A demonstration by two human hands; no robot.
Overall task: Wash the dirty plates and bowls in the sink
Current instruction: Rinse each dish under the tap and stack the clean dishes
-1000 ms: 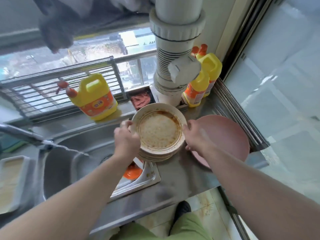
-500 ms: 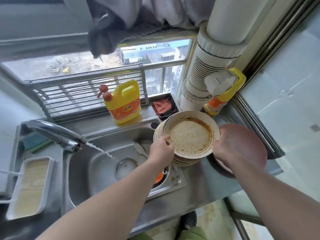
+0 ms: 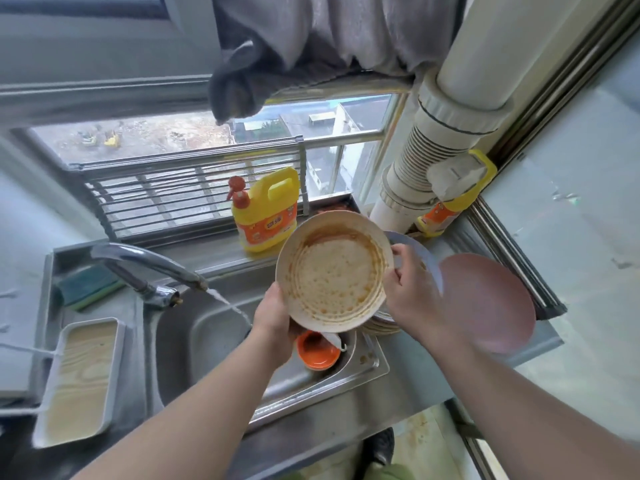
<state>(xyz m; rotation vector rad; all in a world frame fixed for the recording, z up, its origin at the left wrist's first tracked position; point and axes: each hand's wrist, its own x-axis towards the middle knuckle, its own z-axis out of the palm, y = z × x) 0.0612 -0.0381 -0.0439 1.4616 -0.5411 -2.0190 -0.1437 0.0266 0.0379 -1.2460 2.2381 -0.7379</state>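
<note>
A stainless steel counter runs under a window, with the sink (image 3: 194,341) sunk into it and the tap (image 3: 145,263) already running, a thin stream falling into the basin.

Nearest the viewer, at the sink's front right corner, an orange bowl (image 3: 317,349) smeared with sauce sits in the basin, not yet washed. Just above that corner both hands hold up a dirty plate (image 3: 334,271), its face coated in brown-orange residue and tilted toward the camera. The left hand (image 3: 273,315) grips the plate's lower left rim, fingers curled beneath it. The right hand (image 3: 408,289) pinches the right rim, thumb on the upper edge. The plate hangs over the sink's right edge, clear of the water stream.

Under the plate, on the counter just right of the sink, the rest of the stack of plates (image 3: 382,323) waits, mostly hidden. A pale blue plate (image 3: 420,252) shows behind the right hand, and a pink plate (image 3: 491,303) lies further right of the sink.

Behind the sink, on the sill, stands a yellow detergent bottle (image 3: 265,216); a green sponge (image 3: 88,285) lies at the sink's back left.

Judging by this, washing has barely begun: water is on, the first plate is lifted, yet nothing looks clean, and soap and sponge are untouched.
</note>
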